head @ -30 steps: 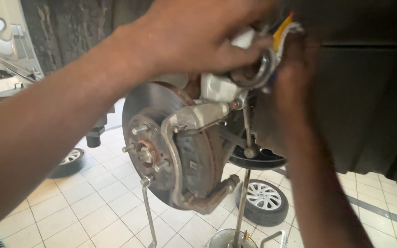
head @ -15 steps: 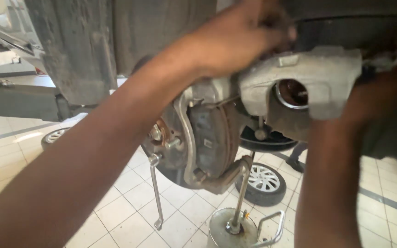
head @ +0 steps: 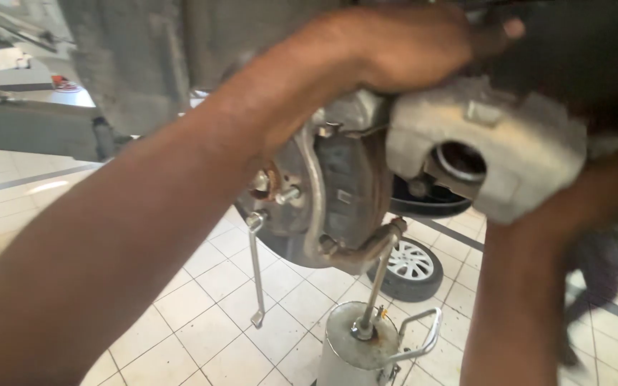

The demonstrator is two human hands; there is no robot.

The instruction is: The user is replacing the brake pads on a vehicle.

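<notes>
At raised wheel hub | brake caliper [head: 495, 154] off disc [head: 345, 189], gripped by left hand [head: 402, 43] fingers | right hand [head: 595, 193] beneath, grip unclear | refitting left

Cast metal, pale grey and matt, rough-grained all over the brake caliper [head: 488, 154], with a smoother, darker ring inside its round bore. Rust-brown and dull steel across the brake disc [head: 355, 189], coarse at the edge. Bare grey metal, faintly shiny, on the curved caliper bracket [head: 314, 207]. Slim chromed steel for the hanging wrench [head: 254, 268]. Dull, scuffed sheet metal on the drain canister [head: 355, 354]. Glossy pale ceramic across the floor tiles [head: 202, 307], grout lines darker.
</notes>
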